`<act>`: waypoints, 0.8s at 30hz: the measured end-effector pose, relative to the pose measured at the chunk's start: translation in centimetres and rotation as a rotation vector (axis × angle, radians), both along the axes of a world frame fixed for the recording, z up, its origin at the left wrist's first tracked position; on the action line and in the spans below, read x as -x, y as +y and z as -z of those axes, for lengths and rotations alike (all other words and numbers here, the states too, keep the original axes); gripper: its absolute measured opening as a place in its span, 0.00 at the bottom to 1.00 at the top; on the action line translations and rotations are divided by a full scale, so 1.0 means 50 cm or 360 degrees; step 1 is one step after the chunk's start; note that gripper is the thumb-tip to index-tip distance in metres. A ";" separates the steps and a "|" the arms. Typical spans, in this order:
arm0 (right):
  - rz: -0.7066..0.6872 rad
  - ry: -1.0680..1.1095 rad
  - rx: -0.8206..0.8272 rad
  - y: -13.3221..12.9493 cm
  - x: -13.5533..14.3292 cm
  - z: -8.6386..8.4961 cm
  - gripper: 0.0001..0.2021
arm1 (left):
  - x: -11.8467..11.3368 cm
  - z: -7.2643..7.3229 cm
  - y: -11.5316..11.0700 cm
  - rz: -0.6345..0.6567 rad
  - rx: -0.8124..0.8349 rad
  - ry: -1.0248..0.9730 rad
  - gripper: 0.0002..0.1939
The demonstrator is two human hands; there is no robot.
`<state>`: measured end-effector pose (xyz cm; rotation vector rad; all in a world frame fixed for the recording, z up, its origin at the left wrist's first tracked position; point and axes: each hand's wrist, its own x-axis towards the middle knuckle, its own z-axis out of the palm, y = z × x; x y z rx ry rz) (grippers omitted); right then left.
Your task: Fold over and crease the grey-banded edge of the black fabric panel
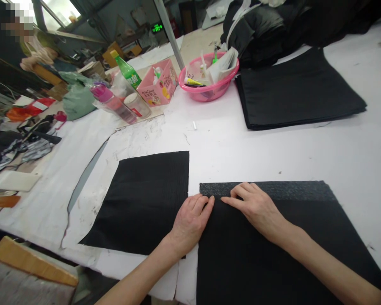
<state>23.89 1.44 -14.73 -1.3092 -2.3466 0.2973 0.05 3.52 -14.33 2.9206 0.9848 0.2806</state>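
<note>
A black fabric panel lies flat on the white table in front of me, with a speckled dark grey strip along its far edge. At the panel's far left corner, my left hand is closed, its bent fingers and thumb pressed together on the cloth at the strip's lower edge. My right hand sits just to the right, with curled fingers on the strip and the thumb against its lower edge. It looks closed on the cloth; the exact pinch is hard to see. Left of these, a stack of black fabric pieces lies beside my left hand.
Another black fabric stack lies at the far right, below a dark cloth heap. A pink basin with tubes, a pink box, a green bottle and a jar stand behind. A person is at the back left.
</note>
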 end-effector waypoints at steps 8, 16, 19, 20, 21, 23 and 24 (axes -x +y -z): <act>-0.0026 -0.0043 -0.0030 -0.004 -0.018 0.007 0.13 | -0.007 -0.010 0.001 0.0024 -0.0019 0.0069 0.19; 0.0011 -0.0053 -0.0066 -0.005 -0.017 0.008 0.13 | -0.025 -0.012 0.002 0.0207 -0.0063 0.0255 0.20; -0.0005 -0.0029 -0.0036 -0.007 -0.038 0.008 0.13 | -0.029 -0.015 0.004 0.0206 -0.0054 0.0285 0.20; -0.0015 -0.0024 -0.0022 -0.008 -0.046 0.008 0.14 | -0.030 -0.017 0.005 0.0206 -0.0048 0.0287 0.20; -0.0023 -0.0020 -0.0012 -0.010 -0.055 0.008 0.14 | -0.030 -0.019 0.006 0.0207 -0.0035 0.0290 0.20; -0.0029 -0.0021 0.0002 -0.013 -0.070 0.007 0.15 | -0.031 -0.022 0.007 0.0216 0.0000 0.0306 0.21; -0.0024 -0.0024 0.0001 -0.015 -0.075 0.007 0.15 | -0.032 -0.024 0.008 0.0222 0.0018 0.0319 0.22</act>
